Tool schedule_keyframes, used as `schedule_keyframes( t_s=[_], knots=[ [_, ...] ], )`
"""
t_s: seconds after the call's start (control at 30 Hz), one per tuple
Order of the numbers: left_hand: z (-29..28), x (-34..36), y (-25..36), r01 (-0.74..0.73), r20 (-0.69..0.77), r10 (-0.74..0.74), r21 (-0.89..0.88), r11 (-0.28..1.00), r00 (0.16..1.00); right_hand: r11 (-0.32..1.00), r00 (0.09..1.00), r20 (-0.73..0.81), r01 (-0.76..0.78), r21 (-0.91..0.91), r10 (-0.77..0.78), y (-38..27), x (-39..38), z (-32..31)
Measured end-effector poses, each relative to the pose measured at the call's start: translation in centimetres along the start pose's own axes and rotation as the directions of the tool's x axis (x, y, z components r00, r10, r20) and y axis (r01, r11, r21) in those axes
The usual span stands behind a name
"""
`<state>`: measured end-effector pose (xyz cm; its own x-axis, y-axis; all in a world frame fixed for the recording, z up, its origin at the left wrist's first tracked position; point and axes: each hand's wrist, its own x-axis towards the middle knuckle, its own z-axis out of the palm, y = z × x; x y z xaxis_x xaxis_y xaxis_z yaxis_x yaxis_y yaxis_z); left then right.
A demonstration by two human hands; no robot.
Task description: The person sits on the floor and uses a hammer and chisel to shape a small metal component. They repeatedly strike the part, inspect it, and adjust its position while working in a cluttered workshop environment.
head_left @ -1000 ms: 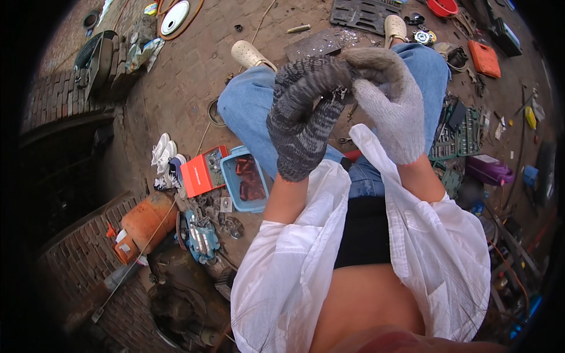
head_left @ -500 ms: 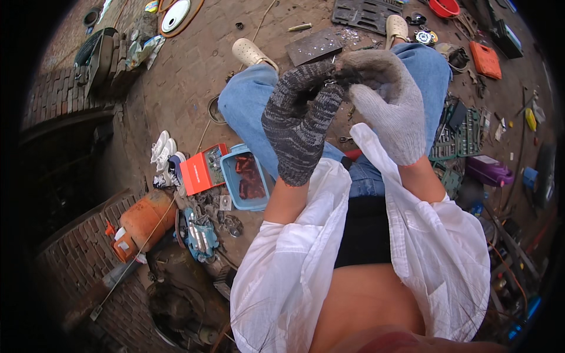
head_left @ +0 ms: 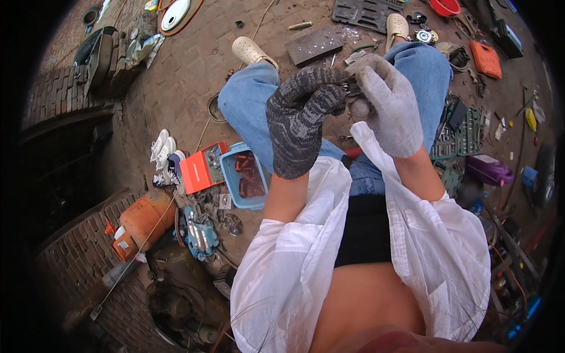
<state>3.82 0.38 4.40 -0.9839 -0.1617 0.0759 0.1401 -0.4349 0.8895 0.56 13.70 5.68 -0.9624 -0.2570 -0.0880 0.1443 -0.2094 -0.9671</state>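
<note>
- A small dark metal part (head_left: 354, 89) is held up between the two gloved hands, over the gap between the person's knees; its exact shape is mostly hidden.
- The left hand (head_left: 301, 122), in a black-and-grey knit glove, has its thumb and fingertips pinched together on the part's left side.
- The right hand (head_left: 395, 106), in a pale grey knit glove, curls around the part's other side; whether its fingers press on it, I cannot tell.
- Beyond the hands, a dark rectangular slab (head_left: 315, 46) lies on the brick floor (head_left: 194, 70), between two beige clogs (head_left: 252, 52).
- Left of the legs, a light-blue basin (head_left: 228, 176) holds reddish-brown liquid, just beside an open red box (head_left: 195, 175).
- To the right are a green socket-set case (head_left: 469, 133) and a purple jug (head_left: 489, 170).
- Farther out, an orange gas cylinder (head_left: 147, 217) lies at left; an orange case (head_left: 485, 59) lies upper right.
</note>
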Motion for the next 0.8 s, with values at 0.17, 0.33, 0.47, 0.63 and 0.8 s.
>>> schedule_keyframes(
  t_s=[0.17,0.33,0.47,0.63,0.8],
  knots=[
    [0.2,0.6,-0.8,0.129,0.005,-0.130,-0.168,0.977,0.992,0.980,0.997,0.072,0.024,-0.196,-0.010,0.3,0.2,-0.6],
    [-0.1,0.7,-1.1,0.190,0.028,-0.189,-0.214,0.958,0.982,0.991,0.993,0.097,-0.048,-0.123,0.060,0.6,0.5,-0.9],
    [1.0,0.6,-1.5,0.085,-0.138,-0.091,-0.053,0.995,0.986,0.917,0.983,0.051,-0.185,0.353,0.178,0.7,0.5,-0.2],
    [0.0,0.7,-2.0,0.107,-0.104,-0.101,0.056,0.993,0.990,0.985,0.983,-0.094,0.152,-0.084,-0.160,1.9,0.3,0.2],
    [0.1,0.3,-1.7,0.187,-0.105,-0.178,0.087,0.978,0.978,0.722,0.893,0.092,0.413,-0.555,-0.440,3.0,1.4,-1.3]
  ],
)
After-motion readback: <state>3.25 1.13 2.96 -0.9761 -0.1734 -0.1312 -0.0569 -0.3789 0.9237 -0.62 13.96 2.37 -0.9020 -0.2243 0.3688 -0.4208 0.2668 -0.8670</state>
